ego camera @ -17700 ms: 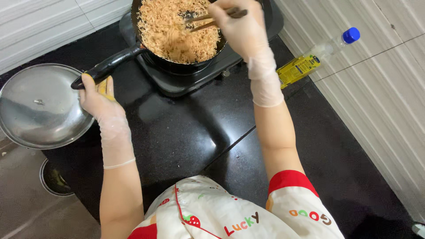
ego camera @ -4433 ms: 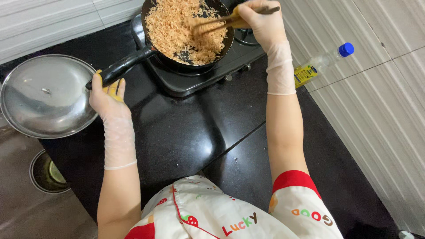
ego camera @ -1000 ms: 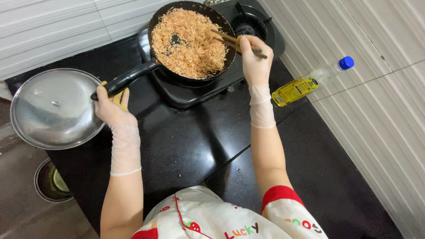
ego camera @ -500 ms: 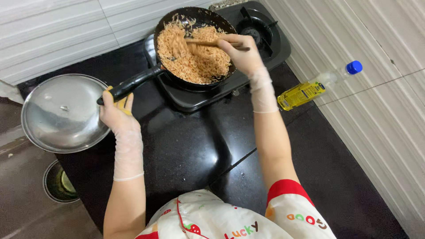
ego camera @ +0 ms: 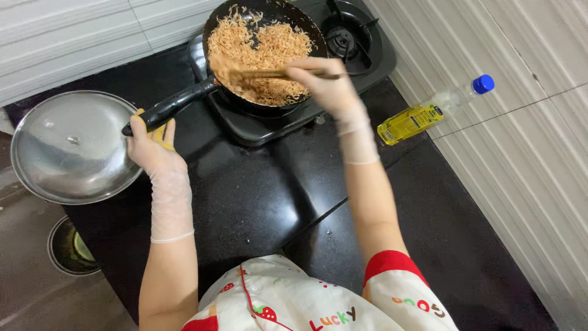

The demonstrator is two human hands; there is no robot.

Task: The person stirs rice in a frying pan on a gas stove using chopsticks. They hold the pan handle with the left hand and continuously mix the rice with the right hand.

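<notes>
A steel lid and an oil bottle are seen on the black counter — flanking the stove. The pan handle is gripped by the left hand; a wooden spatula is clasped by the right hand — raised over the noodles.

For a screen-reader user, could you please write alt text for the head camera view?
A person's gloved right hand stirs browned fried noodles in a black frying pan with a wooden spatula, while the gloved left hand grips the pan's black handle. A round steel lid and a clear oil bottle lie on the black counter.
</notes>
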